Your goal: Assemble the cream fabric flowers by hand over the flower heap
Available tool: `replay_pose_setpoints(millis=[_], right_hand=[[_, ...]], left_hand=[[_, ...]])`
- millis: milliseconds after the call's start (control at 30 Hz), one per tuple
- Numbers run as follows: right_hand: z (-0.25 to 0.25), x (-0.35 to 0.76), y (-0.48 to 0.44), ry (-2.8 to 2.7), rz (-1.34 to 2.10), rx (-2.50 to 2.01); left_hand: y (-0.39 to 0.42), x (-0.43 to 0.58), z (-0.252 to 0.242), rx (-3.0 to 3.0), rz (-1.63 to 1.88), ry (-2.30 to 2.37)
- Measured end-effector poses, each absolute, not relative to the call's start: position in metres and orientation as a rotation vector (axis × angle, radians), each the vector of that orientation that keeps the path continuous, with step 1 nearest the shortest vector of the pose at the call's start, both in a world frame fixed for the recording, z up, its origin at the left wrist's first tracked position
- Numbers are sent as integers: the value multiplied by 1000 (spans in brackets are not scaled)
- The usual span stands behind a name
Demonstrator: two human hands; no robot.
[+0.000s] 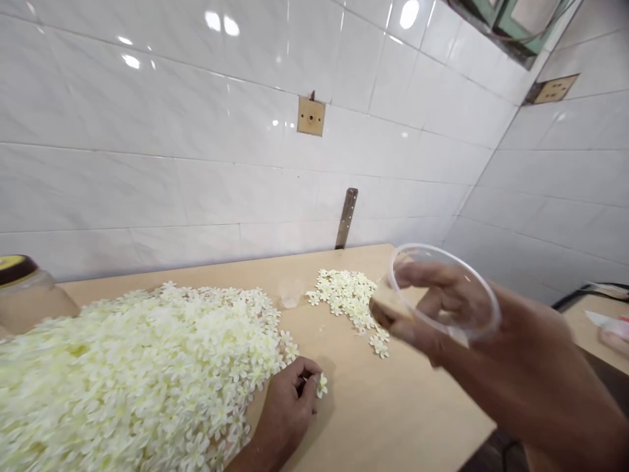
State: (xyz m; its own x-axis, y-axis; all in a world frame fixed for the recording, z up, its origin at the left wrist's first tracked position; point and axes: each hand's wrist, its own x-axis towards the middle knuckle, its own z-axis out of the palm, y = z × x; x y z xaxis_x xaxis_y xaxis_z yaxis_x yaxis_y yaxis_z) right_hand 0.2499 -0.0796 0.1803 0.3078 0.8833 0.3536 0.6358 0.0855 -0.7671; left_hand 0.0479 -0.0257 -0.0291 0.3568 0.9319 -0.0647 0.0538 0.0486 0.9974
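My right hand (432,314) is raised over the table's right side, fingers wrapped round a clear plastic cup (445,292) that lies tilted with its mouth toward me. Resting on the wooden table (373,406), my left hand (289,396) is curled at the edge of a big heap of small white flowers (137,367) and pinches one white flower (322,385) at its fingertips. A smaller patch of the same flowers (348,298) lies on the table just left of the cup.
A small clear cup (291,293) stands between the two flower piles. A jar with a dark lid (24,292) sits at the far left. White tiled walls close off the back and right. A second table (594,328) with items is at the right.
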Motion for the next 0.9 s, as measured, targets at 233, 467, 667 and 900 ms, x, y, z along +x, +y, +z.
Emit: replay_pose_setpoints(millis=[233,467,667,900], right_hand=[[111,369,-20,-1176,71,-1986],[30,416,-6,-1007,251,-2081],[3,423,2,-938,259,-2124],[-6,427,-6,-936,176,-2191]], left_hand=[[5,59,-12,1443,881,977],[3,59,-12,1465,865,1014],[2,60,-7,1447,863,1032],[1,58,-11,1388,893,1025]])
